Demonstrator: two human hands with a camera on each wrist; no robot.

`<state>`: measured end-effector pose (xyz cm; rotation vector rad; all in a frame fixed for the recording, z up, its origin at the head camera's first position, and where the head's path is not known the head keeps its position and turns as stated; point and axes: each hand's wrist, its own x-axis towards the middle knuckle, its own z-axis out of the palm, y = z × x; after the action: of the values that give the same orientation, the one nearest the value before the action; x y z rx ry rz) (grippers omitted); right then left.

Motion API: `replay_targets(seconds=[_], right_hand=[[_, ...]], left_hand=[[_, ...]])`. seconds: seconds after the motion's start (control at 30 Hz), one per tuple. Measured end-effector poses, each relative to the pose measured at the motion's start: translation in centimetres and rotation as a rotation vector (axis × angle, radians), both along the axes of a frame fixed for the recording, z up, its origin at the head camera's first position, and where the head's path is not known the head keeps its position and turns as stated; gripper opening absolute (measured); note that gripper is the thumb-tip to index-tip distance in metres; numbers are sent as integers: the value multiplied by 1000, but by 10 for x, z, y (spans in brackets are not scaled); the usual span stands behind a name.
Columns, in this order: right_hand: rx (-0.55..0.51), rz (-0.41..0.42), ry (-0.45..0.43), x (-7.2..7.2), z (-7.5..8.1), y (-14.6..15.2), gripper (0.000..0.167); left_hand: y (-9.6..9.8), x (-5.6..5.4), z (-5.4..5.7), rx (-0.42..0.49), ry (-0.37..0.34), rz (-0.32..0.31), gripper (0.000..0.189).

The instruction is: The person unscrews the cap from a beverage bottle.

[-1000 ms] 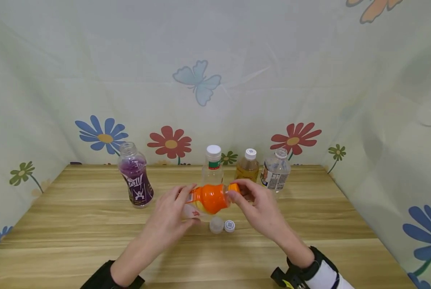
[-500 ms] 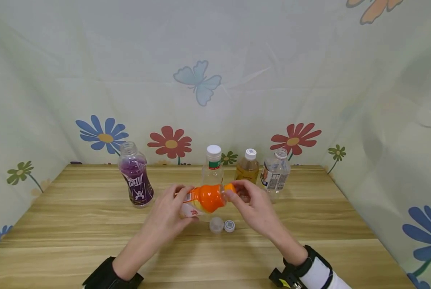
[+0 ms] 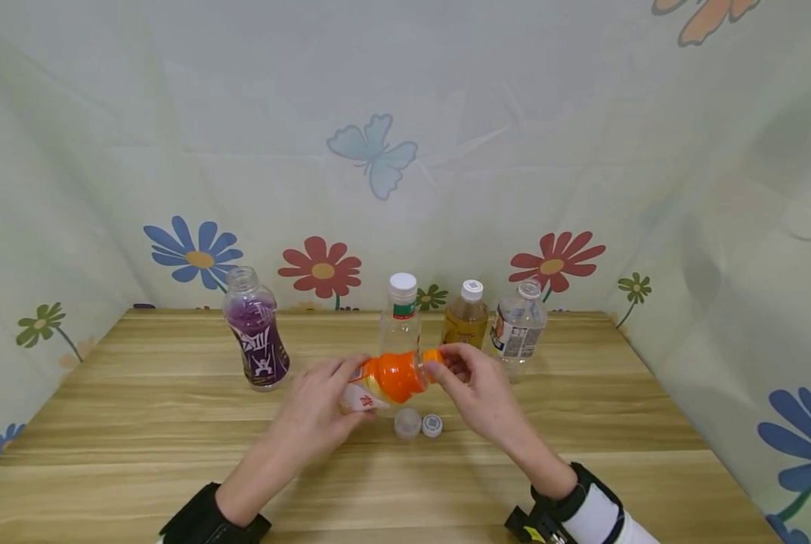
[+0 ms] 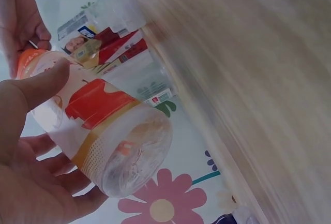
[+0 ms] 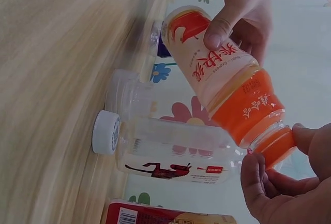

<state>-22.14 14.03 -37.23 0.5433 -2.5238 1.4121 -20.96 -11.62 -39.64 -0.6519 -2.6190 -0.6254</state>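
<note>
In the head view my left hand [image 3: 313, 404] grips an orange-and-white plastic drink bottle [image 3: 397, 376], held tilted above the table with its neck toward the right. The left wrist view shows the thumb over the label and the other fingers around the far side of the bottle [image 4: 98, 115]. At the neck, my right hand [image 3: 483, 393] pinches the orange bottle cap [image 5: 276, 147] between thumb and fingers. The cap sits at the bottle mouth; how tightly it is screwed on I cannot tell. Below lie a translucent cap [image 3: 407, 424] and a white cap [image 3: 432, 425], side by side.
An uncapped purple bottle [image 3: 262, 351] stands left on the wooden table [image 3: 140, 423]. Behind the hands are a clear bottle with a white cap [image 3: 402, 282], a yellow-labelled bottle [image 3: 465, 321] with a white cap, and an uncapped clear bottle [image 3: 517, 325]. A flowered curtain [image 3: 242, 113] encloses the table.
My right hand has shifted slightly left and down, its fingers changing position on the orange cap. The bottle stays in my left hand, nearly unmoved. The standing bottles and loose caps have not moved.
</note>
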Motion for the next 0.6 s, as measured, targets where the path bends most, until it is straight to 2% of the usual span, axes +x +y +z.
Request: replay_targets(seconds=[0.2,0.6], right_hand=[[9,1,-7,2,2,-1,35],[6,21,-25,4,2,-1,31]], left_hand=[[1,-1,-2,-1,61,-30,74],[-1,-3,-7,-7,62,-66,74]])
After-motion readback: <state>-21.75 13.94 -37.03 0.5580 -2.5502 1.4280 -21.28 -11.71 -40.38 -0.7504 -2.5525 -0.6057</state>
